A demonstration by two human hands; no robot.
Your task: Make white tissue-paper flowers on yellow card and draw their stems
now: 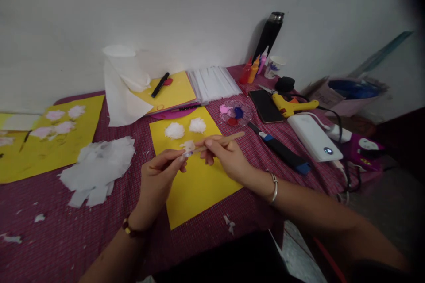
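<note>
My right hand [229, 154] is closed around a flat wooden craft stick [236, 135]. The stick's left end meets a small white tissue piece [187, 154] with bluish-purple marks, pinched in the fingertips of my left hand [159, 179]. Both hands are over a yellow sheet of paper [199, 199]. On that sheet sit a fluffy white tissue tuft [174, 130], a second white tuft [197, 125], and a third tuft [188, 145] just behind my fingers, partly hidden. Left of my left hand lies a pile of cut white tissue [99, 168].
A paint palette [236, 114], utility knife [282, 150], phone [265, 106], yellow glue gun [292, 105] and white power bank [314, 137] lie rightward. Paint bottles [254, 70] and a black flask [268, 35] stand behind. A tissue roll [122, 84] and yellow sheet with pink tufts [76, 141] are leftward.
</note>
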